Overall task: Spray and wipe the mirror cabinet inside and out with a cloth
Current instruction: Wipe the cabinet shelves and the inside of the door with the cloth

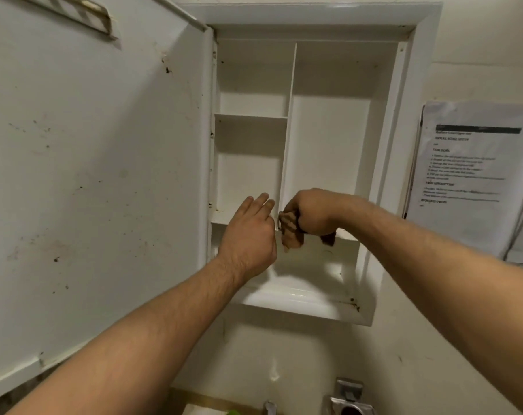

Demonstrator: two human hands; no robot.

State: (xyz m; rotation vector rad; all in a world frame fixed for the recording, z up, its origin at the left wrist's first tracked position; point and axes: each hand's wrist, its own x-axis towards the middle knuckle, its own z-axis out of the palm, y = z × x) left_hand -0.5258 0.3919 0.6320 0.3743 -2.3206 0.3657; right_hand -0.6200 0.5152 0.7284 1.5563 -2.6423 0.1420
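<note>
The white mirror cabinet stands open on the wall, its shelves bare. Its door is swung out to the left, the white back side speckled with dark spots. My right hand grips a bunched brown striped cloth at the front edge of the lower shelf, beside the vertical divider. My left hand is raised just left of the cloth, fingers straight and holding nothing, in front of the lower left compartment. No spray bottle is in view.
A printed paper sheet hangs on the wall right of the cabinet. Below are a metal tap and a metal fitting at the bottom edge. Dark grime sits in the cabinet's lower right corner.
</note>
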